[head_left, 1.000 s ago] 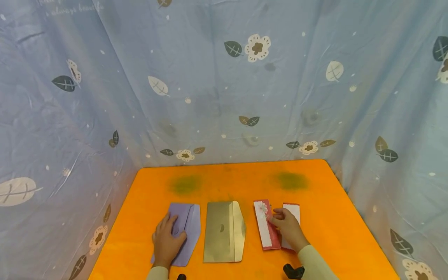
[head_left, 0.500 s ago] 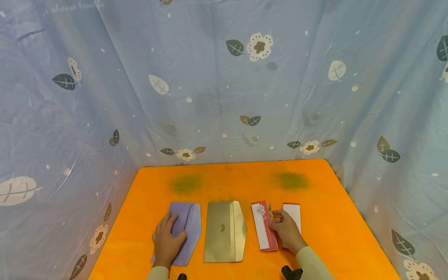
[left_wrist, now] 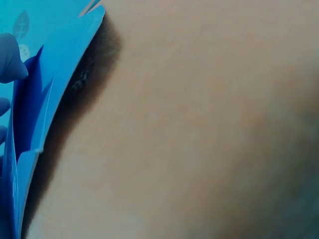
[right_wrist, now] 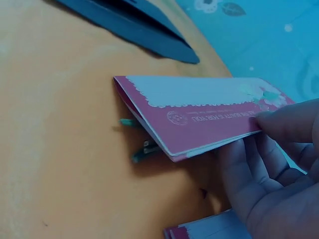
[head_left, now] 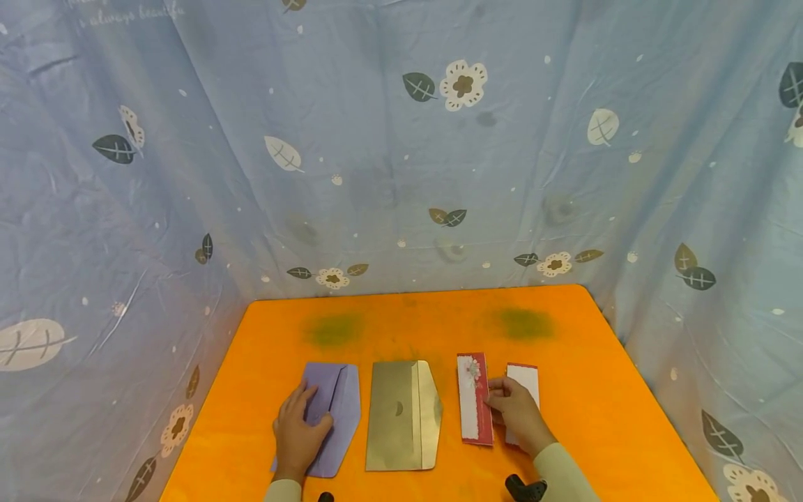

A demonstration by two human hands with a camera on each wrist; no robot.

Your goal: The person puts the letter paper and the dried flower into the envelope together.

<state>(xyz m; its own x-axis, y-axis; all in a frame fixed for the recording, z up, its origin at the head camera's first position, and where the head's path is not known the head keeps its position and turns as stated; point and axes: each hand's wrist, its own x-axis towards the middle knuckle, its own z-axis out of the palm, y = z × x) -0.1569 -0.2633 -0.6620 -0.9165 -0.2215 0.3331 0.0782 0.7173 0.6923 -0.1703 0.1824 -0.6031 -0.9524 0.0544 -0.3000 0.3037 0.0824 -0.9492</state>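
Note:
My left hand [head_left: 298, 431] grips the purple envelope [head_left: 348, 418] at its left side. In the left wrist view the envelope [left_wrist: 65, 64] looks blue, its pocket gapes, and the thumb sits at the pocket's mouth. A folded red-and-white card [head_left: 470, 411] with a flower ornament is pinched along its right edge by my right hand [head_left: 517, 413]. The right wrist view shows the thumb on the printed face of the card [right_wrist: 199, 117] and fingers beneath. Green strips [right_wrist: 142, 156] show under the card's lower end. A gold envelope [head_left: 392, 418] lies flap-right between the hands.
A second red-and-white card [head_left: 525, 380] lies partly hidden behind my right hand. The orange tabletop [head_left: 414, 321] has two greenish stains toward the back. A blue patterned curtain [head_left: 351, 139] encloses the table at the back and sides. A black device part [head_left: 525, 488] shows at my right wrist.
The card in my right hand has tilted and swung first left, then back right to stand straighter and slightly farther from me. My left hand and the envelopes have stayed put.

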